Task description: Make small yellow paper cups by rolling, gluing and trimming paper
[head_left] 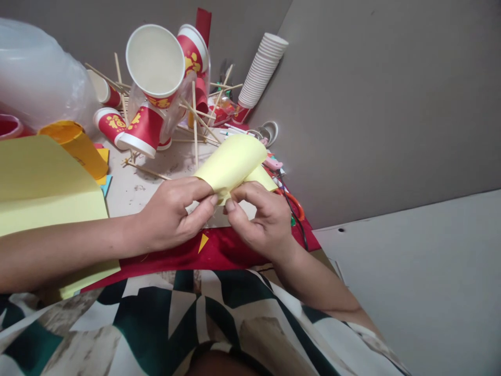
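Observation:
A sheet of pale yellow paper (235, 159), bent over into a loose curl, is held above the front of the table. My left hand (178, 209) pinches its lower edge between thumb and forefinger. Close beside it, my right hand (262, 216) pinches the same edge, the two thumbs nearly touching. The far end of the curl points away to the right, and a flap of the paper shows behind my right hand. Fingers hide part of the pinched edge.
Red paper cups (144, 128) and wooden sticks (195, 125) form a structure at the back. A leaning stack of cups (264, 68) stands right of it. Yellow sheets (47, 183) and an orange paper tube (76, 149) lie left. Orange-handled scissors (298, 206) lie right, near the wall.

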`<act>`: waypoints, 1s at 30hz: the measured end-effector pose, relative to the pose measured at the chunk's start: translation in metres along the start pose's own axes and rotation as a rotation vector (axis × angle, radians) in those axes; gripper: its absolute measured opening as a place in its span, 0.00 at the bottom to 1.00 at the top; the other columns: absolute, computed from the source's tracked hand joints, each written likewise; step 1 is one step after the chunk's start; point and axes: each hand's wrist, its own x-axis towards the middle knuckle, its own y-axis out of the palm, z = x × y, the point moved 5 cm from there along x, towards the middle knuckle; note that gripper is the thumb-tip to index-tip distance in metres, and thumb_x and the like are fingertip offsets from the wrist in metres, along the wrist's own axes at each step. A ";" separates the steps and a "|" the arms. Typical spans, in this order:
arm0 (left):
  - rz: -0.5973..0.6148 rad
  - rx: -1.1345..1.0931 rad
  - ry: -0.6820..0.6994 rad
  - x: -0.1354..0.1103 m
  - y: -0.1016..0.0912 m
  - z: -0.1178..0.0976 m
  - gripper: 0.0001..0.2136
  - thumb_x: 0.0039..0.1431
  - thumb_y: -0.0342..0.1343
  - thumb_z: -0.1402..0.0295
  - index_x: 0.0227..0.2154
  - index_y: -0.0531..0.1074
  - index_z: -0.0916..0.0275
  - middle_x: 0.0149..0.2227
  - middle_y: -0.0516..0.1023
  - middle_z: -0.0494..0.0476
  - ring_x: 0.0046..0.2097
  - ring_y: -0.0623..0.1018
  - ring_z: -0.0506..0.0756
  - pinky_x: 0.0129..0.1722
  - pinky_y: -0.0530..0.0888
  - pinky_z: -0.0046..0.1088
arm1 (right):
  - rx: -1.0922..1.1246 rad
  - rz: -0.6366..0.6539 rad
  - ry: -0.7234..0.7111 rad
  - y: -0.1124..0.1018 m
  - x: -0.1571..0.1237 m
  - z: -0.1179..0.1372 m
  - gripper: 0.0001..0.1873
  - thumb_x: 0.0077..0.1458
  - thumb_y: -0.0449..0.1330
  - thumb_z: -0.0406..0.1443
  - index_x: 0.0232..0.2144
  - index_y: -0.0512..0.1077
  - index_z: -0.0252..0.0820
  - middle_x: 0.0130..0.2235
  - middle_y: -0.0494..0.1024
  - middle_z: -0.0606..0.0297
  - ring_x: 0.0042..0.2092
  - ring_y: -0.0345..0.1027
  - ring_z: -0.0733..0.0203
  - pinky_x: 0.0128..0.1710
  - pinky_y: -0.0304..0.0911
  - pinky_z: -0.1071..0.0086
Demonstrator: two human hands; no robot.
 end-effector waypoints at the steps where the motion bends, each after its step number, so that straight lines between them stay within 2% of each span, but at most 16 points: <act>1: 0.004 -0.054 -0.041 0.001 0.000 0.001 0.07 0.63 0.55 0.73 0.30 0.75 0.65 0.25 0.76 0.52 0.26 0.72 0.48 0.28 0.67 0.23 | -0.003 -0.003 -0.008 0.000 0.000 0.001 0.08 0.56 0.57 0.28 0.27 0.66 0.43 0.25 0.73 0.69 0.28 0.66 0.65 0.30 0.62 0.71; 5: 0.009 -0.141 -0.136 0.000 0.002 0.006 0.09 0.63 0.58 0.70 0.27 0.76 0.65 0.26 0.78 0.53 0.27 0.74 0.48 0.29 0.68 0.23 | -0.052 -0.007 -0.043 0.002 0.000 0.002 0.08 0.56 0.57 0.29 0.26 0.65 0.44 0.24 0.72 0.69 0.28 0.64 0.64 0.30 0.61 0.70; 9: -0.006 -0.081 -0.077 -0.001 0.000 0.006 0.10 0.64 0.57 0.72 0.26 0.75 0.65 0.25 0.78 0.54 0.26 0.73 0.49 0.28 0.67 0.24 | -0.010 0.004 -0.023 0.002 0.000 0.000 0.08 0.55 0.57 0.28 0.26 0.65 0.44 0.24 0.72 0.69 0.27 0.65 0.65 0.29 0.61 0.70; 13: 0.040 -0.070 -0.101 -0.001 0.001 0.006 0.10 0.65 0.55 0.72 0.27 0.75 0.65 0.25 0.76 0.53 0.26 0.73 0.48 0.28 0.67 0.22 | 0.085 0.007 0.023 0.003 -0.001 -0.003 0.08 0.55 0.58 0.28 0.26 0.66 0.43 0.24 0.74 0.70 0.26 0.67 0.66 0.30 0.63 0.71; 20: -0.005 0.188 0.171 -0.009 0.008 0.002 0.07 0.66 0.50 0.76 0.36 0.74 0.66 0.29 0.78 0.55 0.31 0.75 0.52 0.32 0.70 0.25 | -0.120 -0.048 -0.019 0.007 -0.005 -0.002 0.09 0.57 0.58 0.30 0.25 0.66 0.43 0.23 0.73 0.67 0.26 0.67 0.64 0.30 0.60 0.70; 23: 0.028 0.268 0.221 -0.010 0.012 0.001 0.08 0.65 0.49 0.77 0.39 0.74 0.67 0.31 0.79 0.58 0.32 0.75 0.53 0.33 0.71 0.26 | -0.230 -0.063 -0.036 0.010 -0.008 0.000 0.09 0.57 0.57 0.31 0.24 0.67 0.43 0.22 0.73 0.67 0.25 0.67 0.62 0.29 0.60 0.68; 26: 0.057 0.398 0.272 -0.011 0.013 -0.001 0.10 0.64 0.47 0.78 0.38 0.74 0.68 0.31 0.79 0.60 0.31 0.74 0.55 0.31 0.70 0.28 | -0.296 -0.064 -0.025 0.011 -0.009 0.001 0.11 0.57 0.56 0.31 0.23 0.66 0.43 0.20 0.71 0.67 0.23 0.65 0.62 0.27 0.58 0.68; 28: 0.062 0.414 0.286 -0.011 0.013 -0.003 0.11 0.64 0.47 0.79 0.37 0.75 0.69 0.31 0.79 0.61 0.31 0.74 0.56 0.31 0.70 0.29 | -0.275 -0.061 -0.012 0.009 -0.009 0.002 0.11 0.56 0.56 0.30 0.22 0.66 0.43 0.19 0.70 0.68 0.22 0.63 0.64 0.26 0.57 0.69; 30: 0.051 0.333 0.265 -0.009 0.011 -0.005 0.10 0.64 0.48 0.78 0.37 0.75 0.71 0.30 0.78 0.61 0.31 0.74 0.55 0.31 0.70 0.29 | -0.167 -0.049 0.019 0.006 -0.007 0.002 0.11 0.56 0.56 0.29 0.22 0.66 0.42 0.20 0.70 0.69 0.23 0.63 0.66 0.26 0.57 0.72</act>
